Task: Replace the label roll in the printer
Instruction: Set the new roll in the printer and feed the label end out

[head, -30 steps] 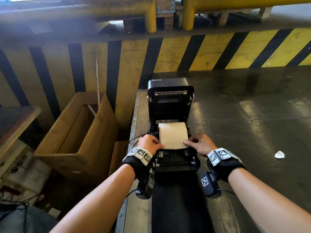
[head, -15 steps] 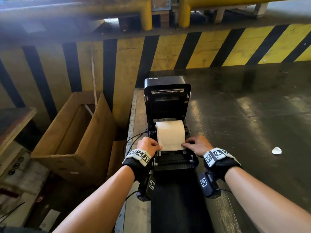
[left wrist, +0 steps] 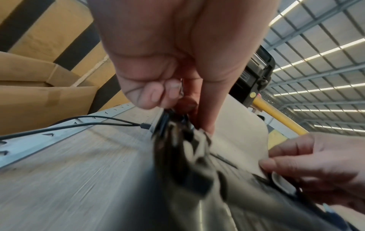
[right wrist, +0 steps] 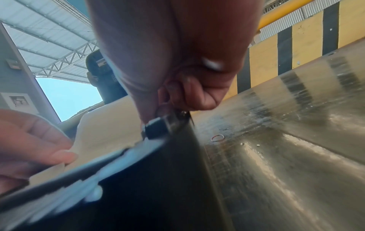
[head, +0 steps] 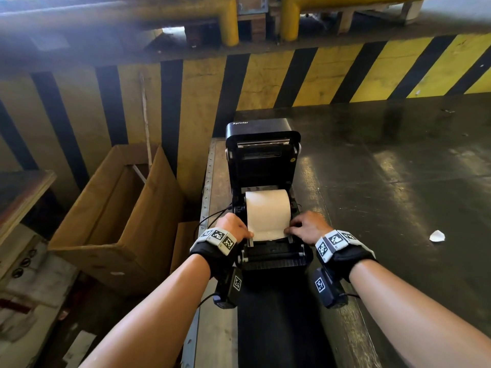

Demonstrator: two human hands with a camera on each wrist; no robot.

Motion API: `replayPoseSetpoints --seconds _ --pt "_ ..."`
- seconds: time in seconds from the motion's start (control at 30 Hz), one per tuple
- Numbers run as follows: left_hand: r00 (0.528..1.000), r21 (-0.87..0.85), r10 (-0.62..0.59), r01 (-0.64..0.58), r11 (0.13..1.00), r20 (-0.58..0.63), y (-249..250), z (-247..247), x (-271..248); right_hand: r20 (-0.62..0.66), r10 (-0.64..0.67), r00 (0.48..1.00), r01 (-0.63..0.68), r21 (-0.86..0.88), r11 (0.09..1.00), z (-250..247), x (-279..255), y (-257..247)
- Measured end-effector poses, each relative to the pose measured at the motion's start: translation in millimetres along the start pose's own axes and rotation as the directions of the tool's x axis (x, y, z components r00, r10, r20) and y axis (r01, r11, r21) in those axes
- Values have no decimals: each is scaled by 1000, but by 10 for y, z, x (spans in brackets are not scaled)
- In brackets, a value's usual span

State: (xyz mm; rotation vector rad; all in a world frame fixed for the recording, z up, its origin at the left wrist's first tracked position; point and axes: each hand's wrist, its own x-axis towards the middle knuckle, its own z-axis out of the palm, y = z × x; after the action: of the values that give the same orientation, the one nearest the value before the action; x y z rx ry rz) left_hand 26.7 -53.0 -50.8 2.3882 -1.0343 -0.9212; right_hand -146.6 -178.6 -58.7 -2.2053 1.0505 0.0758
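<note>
A black label printer point(head: 263, 158) stands on the bench with its lid tipped up and back. A cream label roll point(head: 267, 208) sits in its open bay, its loose end drawn forward over the front mechanism. My left hand point(head: 248, 233) pinches the left edge of that loose end, and my right hand point(head: 288, 231) pinches the right edge. In the left wrist view my left hand point(left wrist: 189, 109) has curled fingers at the paper point(left wrist: 237, 132) beside the printer's side. In the right wrist view my right hand point(right wrist: 168, 109) is curled at the printer's corner beside the paper point(right wrist: 110, 128).
An open cardboard box point(head: 114, 216) stands left of the bench. A black cable point(head: 212, 216) runs to the printer's left side. A white paper scrap point(head: 437, 235) and a rubber band point(right wrist: 217, 137) lie on the dark surface point(head: 398, 195) to the right. A yellow-black striped wall point(head: 292, 81) rises behind.
Both hands stay at the paper's front edge with little visible movement. The head view has shifted slightly.
</note>
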Motion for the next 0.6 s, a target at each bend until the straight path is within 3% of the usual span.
replayPoseSetpoints --seconds 0.2,0.37,0.5,0.6 --pt "1000 -154 17 -17 988 -6 -97 -17 -20 94 37 995 -34 -31 999 -69 89 -20" --pt "999 -104 43 -42 994 5 -114 0 -22 145 47 988 -47 -6 999 -127 124 -5" --pt "998 -67 37 -34 997 47 -92 -45 4 90 25 996 -32 77 996 -128 90 30" --pt "998 -66 40 -36 997 57 -76 -63 7 122 13 992 -16 30 999 -124 62 17"
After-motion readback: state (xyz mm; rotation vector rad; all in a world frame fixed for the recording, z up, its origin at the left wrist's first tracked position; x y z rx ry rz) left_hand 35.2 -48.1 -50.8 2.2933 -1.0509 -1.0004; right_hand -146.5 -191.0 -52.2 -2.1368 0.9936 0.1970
